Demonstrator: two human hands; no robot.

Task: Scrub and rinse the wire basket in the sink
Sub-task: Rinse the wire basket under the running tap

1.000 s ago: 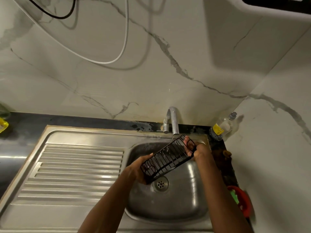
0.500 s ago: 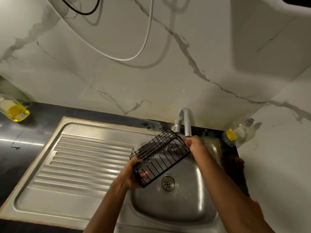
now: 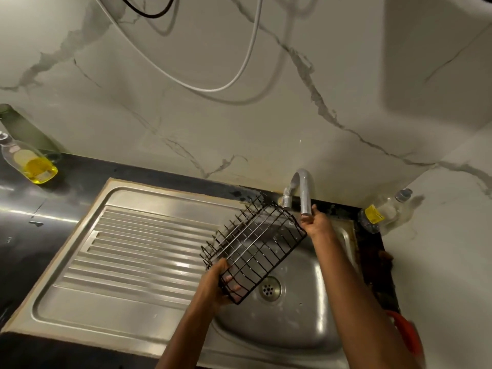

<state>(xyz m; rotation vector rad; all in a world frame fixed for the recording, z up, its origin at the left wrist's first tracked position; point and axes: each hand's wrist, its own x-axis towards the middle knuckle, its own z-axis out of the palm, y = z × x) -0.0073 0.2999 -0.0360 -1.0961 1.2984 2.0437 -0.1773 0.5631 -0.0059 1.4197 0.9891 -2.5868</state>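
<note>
A black wire basket [image 3: 255,243] hangs tilted over the steel sink bowl [image 3: 306,320], its far end higher and close to the tap [image 3: 303,187]. My left hand [image 3: 215,286] grips the basket's near end, with fingers curled through the wires. My right hand [image 3: 318,225] is at the mouth of the tap spout, thumb and fingers pinching its tip, right beside the basket's far corner. No running water shows. The drain [image 3: 270,288] lies below the basket.
A ribbed steel drainboard [image 3: 133,249] stretches left of the bowl. A bottle of yellow liquid [image 3: 34,166] lies on the dark counter at far left. A clear bottle [image 3: 383,211] stands in the right corner, a red object [image 3: 404,331] near the right edge. Cables [image 3: 239,75] hang on the wall.
The basket has turned and swung left, towards the drainboard. My right hand left the basket's far end and went up to the tap spout. The view has shifted left.
</note>
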